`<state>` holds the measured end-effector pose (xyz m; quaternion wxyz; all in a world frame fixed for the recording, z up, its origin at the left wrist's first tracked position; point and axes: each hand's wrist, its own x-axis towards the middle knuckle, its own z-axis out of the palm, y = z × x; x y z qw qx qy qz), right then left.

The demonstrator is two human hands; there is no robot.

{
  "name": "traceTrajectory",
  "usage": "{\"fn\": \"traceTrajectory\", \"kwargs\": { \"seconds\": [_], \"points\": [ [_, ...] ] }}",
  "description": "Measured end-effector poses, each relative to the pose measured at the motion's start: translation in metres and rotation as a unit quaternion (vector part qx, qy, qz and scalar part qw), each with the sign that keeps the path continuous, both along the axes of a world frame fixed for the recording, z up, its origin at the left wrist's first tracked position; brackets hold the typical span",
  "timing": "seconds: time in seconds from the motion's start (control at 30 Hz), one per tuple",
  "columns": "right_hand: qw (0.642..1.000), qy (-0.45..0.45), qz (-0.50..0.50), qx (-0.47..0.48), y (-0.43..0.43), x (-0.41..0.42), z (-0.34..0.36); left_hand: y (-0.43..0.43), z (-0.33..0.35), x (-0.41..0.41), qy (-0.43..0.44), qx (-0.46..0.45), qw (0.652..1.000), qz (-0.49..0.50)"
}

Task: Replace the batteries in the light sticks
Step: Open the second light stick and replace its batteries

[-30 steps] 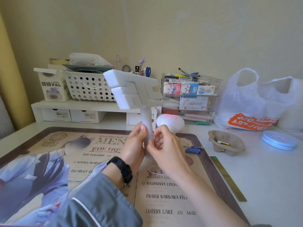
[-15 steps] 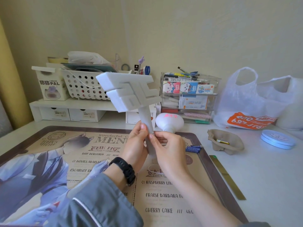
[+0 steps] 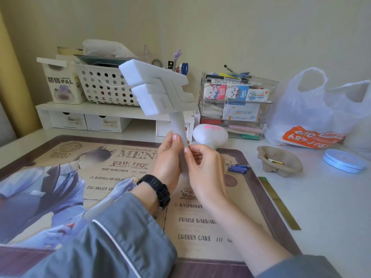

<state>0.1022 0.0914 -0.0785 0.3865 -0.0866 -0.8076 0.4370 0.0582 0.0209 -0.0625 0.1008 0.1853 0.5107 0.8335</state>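
a: what can't you make out?
b: the lower part of the handle. the left hand [image 3: 168, 157] wraps it, fingers curled round the far side, thumb lying up the front. the right hand [image 3: 204, 169] pinches the handle's edge between thumb and forefinger, and whatever sits under those tips is covered. i cannot tell whether a battery cover is on or off.
a: and the stick itself?
b: the light stick [image 3: 160, 91] is held up above the desk mat [image 3: 50, 153], leaning left. its head is a blocky white slab with stepped matte faces, and the handle is a smooth pale tube.
a: is there a second one?
b: yes, an egg-shaped light stick [image 3: 210, 134] sits on the desk behind the hands. it is glossy white, with pink lettering too blurred to read. its neck runs down behind the right hand.
a: batteries?
b: thin blue batteries [image 3: 237, 168] lie near the mat's right edge, but the count is unclear. one more battery [image 3: 276, 161] rests in a rough brown pulp tray [image 3: 291, 167] just beyond the mat. a flat brass-coloured ruler [image 3: 279, 203] lies beside the mat, and a round pale-blue tin [image 3: 344, 160] sits farther right.
a: the arms?
b: grey cloth sleeves, both cut off below, with a black watch [image 3: 158, 188] on the left wrist.
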Motion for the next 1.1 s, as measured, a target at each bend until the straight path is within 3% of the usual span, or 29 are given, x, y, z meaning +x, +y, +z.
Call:
{"fn": "traceTrajectory", "kwargs": {
  "seconds": [0.47,0.73,0.9,1.1],
  "points": [
    [0.999,-0.033,-0.009,-0.042,0.000,-0.005,-0.001,0.004,-0.005,-0.005,0.003,-0.020,1.000,0.018],
    [0.987,-0.129,0.054,0.084,0.011,-0.004,0.000,0.001,-0.006,-0.010,0.045,-0.051,0.998,0.000],
    [0.974,-0.173,0.103,0.104,0.015,0.001,-0.001,-0.001,-0.009,-0.011,0.061,-0.081,0.995,-0.017],
    [0.975,-0.172,0.059,0.132,0.008,0.000,-0.007,0.000,-0.012,-0.013,0.043,-0.074,0.996,-0.017]
  ]
}}
